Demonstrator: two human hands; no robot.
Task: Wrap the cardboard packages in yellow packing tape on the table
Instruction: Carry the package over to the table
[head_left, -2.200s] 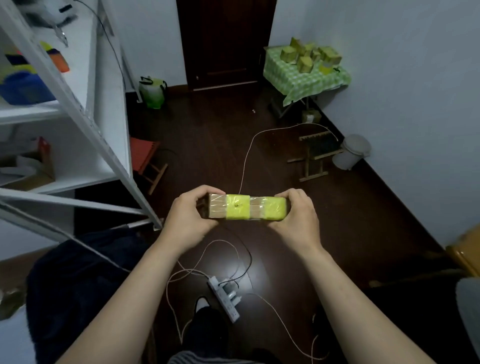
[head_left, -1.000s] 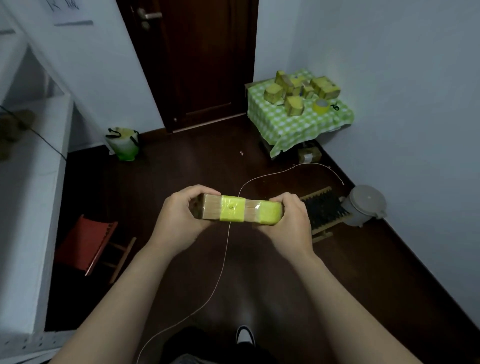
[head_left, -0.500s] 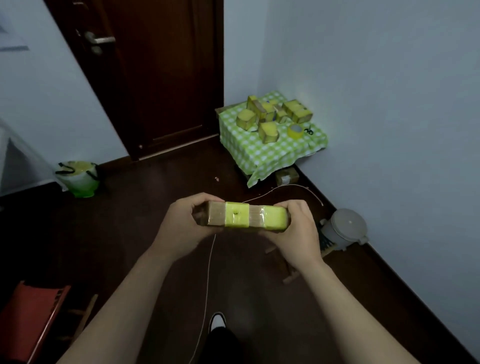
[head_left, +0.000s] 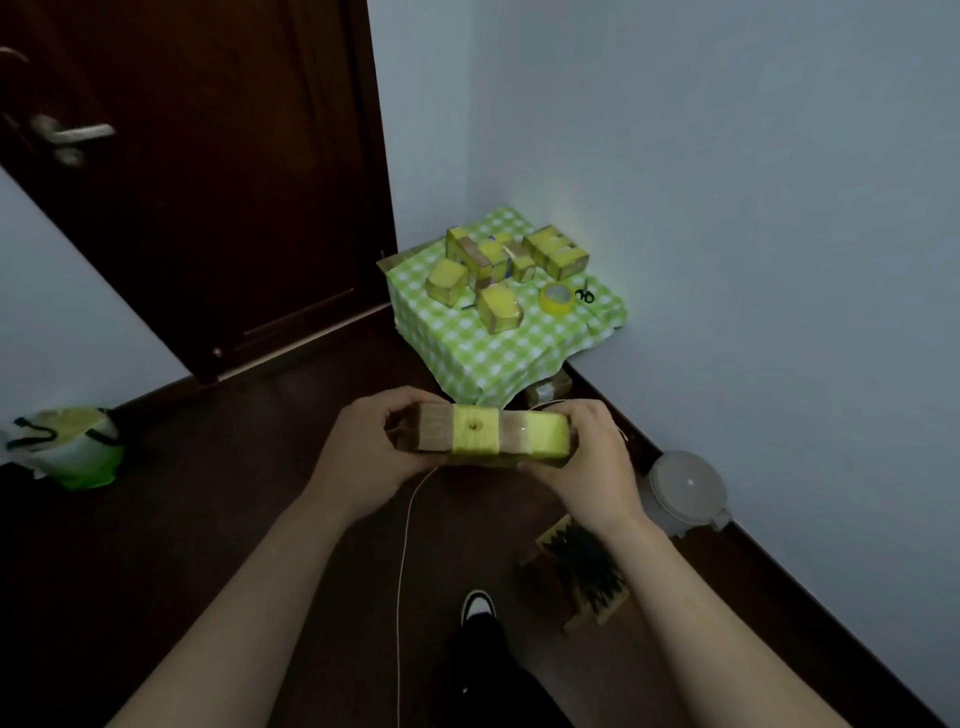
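Mid-carry, seemingly: long brown cardboard package (head_left: 483, 435) with two yellow tape bands gripped at its ends by curled left hand (head_left: 363, 452) and right hand (head_left: 592, 460), well short of the green-checked cloth-covered table (head_left: 498, 353) at twelve o'clock; next, probably, setting it down beside the yellow tape roll (head_left: 557, 298)

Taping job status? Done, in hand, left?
Done: several taped packages sit on the checked table, mostly yellow. In hand: left hand and right hand grip the ends of a long package carrying two yellow bands, bare cardboard between. Left: cover those bare stretches; the tape roll and scissors lie on the table.
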